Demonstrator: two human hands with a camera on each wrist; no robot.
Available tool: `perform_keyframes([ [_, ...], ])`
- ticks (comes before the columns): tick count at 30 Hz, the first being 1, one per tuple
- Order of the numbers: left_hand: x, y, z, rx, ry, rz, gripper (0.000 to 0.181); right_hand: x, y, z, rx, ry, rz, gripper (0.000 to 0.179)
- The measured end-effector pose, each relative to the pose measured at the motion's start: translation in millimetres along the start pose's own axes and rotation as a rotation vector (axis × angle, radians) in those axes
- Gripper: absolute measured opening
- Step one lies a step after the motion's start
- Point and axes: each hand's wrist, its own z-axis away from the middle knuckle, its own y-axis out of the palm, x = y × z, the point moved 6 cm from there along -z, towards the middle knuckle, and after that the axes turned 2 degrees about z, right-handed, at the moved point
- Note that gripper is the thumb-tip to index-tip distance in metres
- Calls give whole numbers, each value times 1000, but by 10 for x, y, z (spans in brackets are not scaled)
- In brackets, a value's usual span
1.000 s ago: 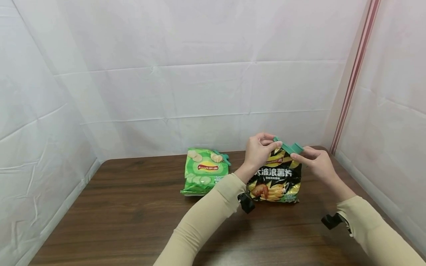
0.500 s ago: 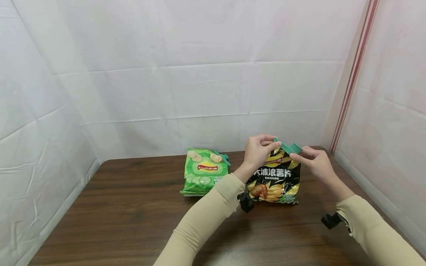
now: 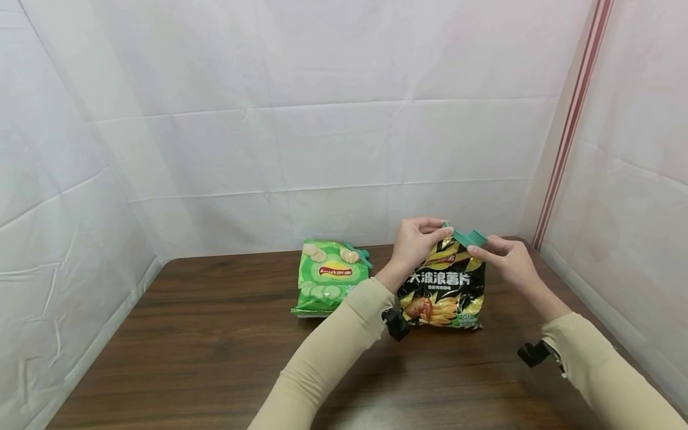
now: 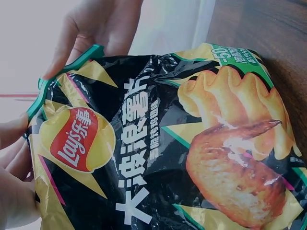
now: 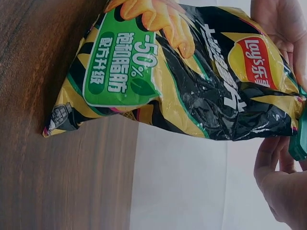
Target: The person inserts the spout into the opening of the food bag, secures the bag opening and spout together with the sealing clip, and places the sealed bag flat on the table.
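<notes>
A black and yellow chip bag [image 3: 443,295] stands upright with its lower edge at the table. Across its top runs a green bag clip [image 3: 469,237], slanting down to the right. My left hand [image 3: 414,243] pinches the clip and the bag's top at the left end, the thumb in front. At the clip's wider right end, my right hand [image 3: 507,260] pinches it between thumb and fingers. In the left wrist view, the clip [image 4: 45,91] lies along the bag's top edge. How far the clip is pressed together cannot be told.
A green chip bag [image 3: 328,275] stands to the left on the brown wooden table [image 3: 215,346], with another green clip [image 3: 362,255] at its upper right corner. White sheeting [image 3: 322,149] rises behind the table and along both sides.
The clip and the top of the black bag have shifted slightly left, together with the right hand. Both hands keep their grip. The green bag stays where it was.
</notes>
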Motion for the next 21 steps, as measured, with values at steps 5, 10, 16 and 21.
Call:
perform_keyframes([
  [5,10,-6,-5,-4,-7,-13,25,-22,12,4,15,22,-40,41],
  [10,7,-18,-11,-8,-9,-17,25,-22,28,1,31,42,-84,45],
  [16,-2,-54,-15,-12,-5,-49,24,-44,60,-5,62,55,-78,46],
  [21,20,-106,2,-4,5,-106,25,-105,79,-11,80,95,-75,47],
])
